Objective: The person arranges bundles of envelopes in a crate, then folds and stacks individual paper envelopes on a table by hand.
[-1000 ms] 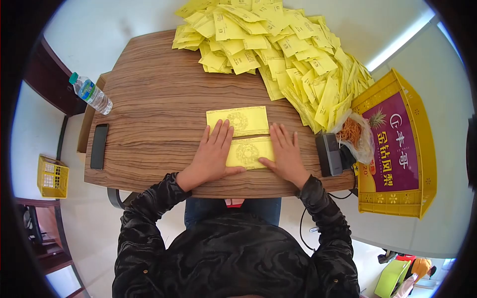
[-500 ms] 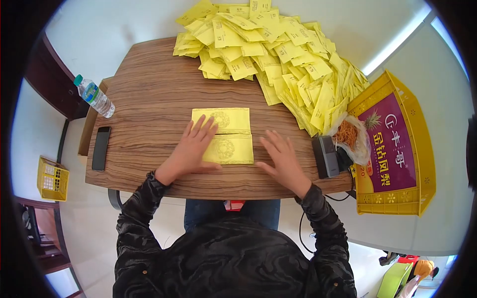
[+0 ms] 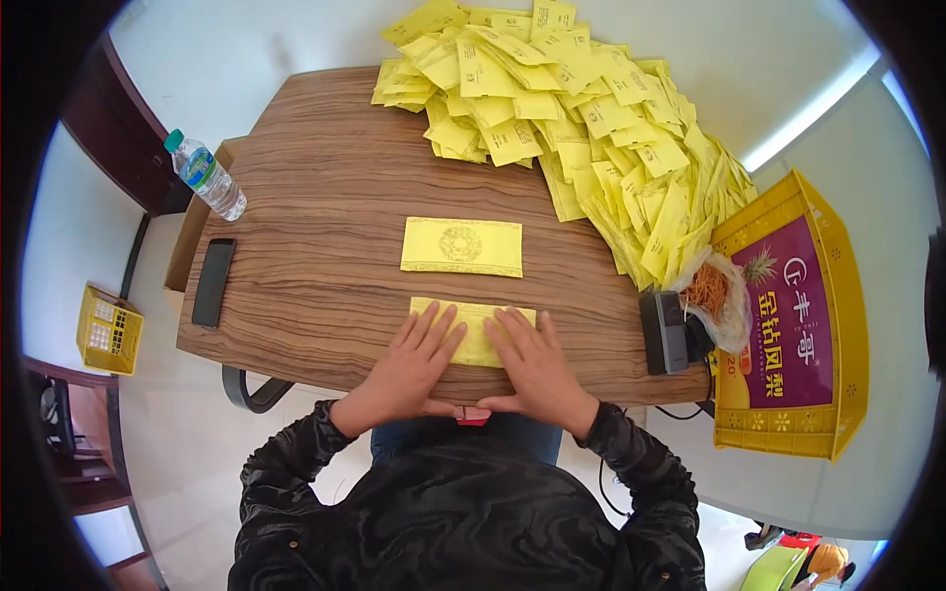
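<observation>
Near the table's front edge lies a flat yellow printed packet (image 3: pixel 480 343). My left hand (image 3: pixel 415 362) rests on its left part with the fingers stretched out. On its right part lie the extended fingers of my right hand (image 3: pixel 533 364). Both thumbs point inward over the table edge, their tips close to each other. Farther up the table is a second yellow packet (image 3: pixel 461 246) with a round dark ornament, untouched and apart from the first. Part of the near packet is hidden under my fingers.
A large heap of yellow packets (image 3: pixel 591 118) covers the back right. To the right are a black box-shaped device (image 3: pixel 663 333), a bag of brown rubber bands (image 3: pixel 706 292) and a yellow crate (image 3: pixel 836 325). A phone (image 3: pixel 213 283) and a bottle (image 3: pixel 205 175) are at the left.
The near packet has moved toward the front edge, separating from the other one. Both hands have come closer together and now lie on it. The camera view has shifted slightly.
</observation>
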Demonstrator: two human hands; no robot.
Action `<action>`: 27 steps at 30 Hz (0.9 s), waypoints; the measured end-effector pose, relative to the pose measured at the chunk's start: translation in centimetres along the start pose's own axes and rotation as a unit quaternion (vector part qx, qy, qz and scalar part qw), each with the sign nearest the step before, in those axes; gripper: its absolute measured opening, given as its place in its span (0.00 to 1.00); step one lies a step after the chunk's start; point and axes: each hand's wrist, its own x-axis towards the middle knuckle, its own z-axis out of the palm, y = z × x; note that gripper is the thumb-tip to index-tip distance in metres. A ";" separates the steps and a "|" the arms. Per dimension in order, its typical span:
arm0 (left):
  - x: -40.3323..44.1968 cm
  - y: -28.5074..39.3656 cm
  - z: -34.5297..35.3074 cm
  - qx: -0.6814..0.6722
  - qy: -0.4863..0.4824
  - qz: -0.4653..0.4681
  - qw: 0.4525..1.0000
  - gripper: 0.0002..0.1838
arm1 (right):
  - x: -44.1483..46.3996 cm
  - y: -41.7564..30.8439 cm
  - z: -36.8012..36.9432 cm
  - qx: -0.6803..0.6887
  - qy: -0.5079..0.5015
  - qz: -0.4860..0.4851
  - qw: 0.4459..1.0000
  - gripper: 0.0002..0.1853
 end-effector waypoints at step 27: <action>-1.1 1.4 -3.8 0.065 0.050 0.046 0.996 0.28 | -3.7 0.5 -2.5 -0.047 0.063 -0.111 0.991 0.28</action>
